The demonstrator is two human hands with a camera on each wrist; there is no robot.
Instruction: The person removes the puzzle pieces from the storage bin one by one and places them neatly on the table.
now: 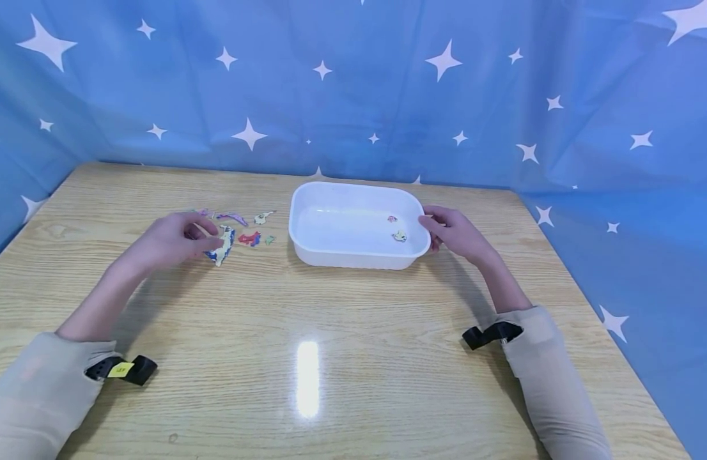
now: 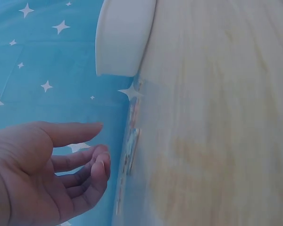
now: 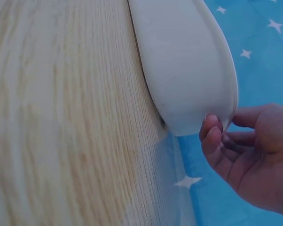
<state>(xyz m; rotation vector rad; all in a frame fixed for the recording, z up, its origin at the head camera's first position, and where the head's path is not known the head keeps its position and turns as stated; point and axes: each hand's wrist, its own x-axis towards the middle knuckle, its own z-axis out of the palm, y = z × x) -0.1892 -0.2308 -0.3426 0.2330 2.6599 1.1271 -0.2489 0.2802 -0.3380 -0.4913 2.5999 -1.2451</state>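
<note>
My right hand (image 1: 454, 233) pinches the right end of a white plastic tub (image 1: 359, 260), thumb at its rim and fingertips against the outside wall, as the right wrist view shows. Two small flat printed pieces, one pink (image 1: 392, 218) and one pale (image 1: 399, 236), lie inside it. On the left, my left hand (image 1: 172, 241) hovers just over a blue and cream flat piece (image 1: 221, 246). In the left wrist view a gap shows between that hand's thumb and loosely bent fingers, with nothing held, and the pieces lie on the table beyond.
Around the left hand lie more small cut-outs: a purple strip (image 1: 234, 218), a red and blue piece (image 1: 250, 239), a cream piece (image 1: 264, 217) and a tiny green one (image 1: 270, 239). The wooden table (image 1: 244, 332) backs onto a blue star-patterned curtain (image 1: 342, 96).
</note>
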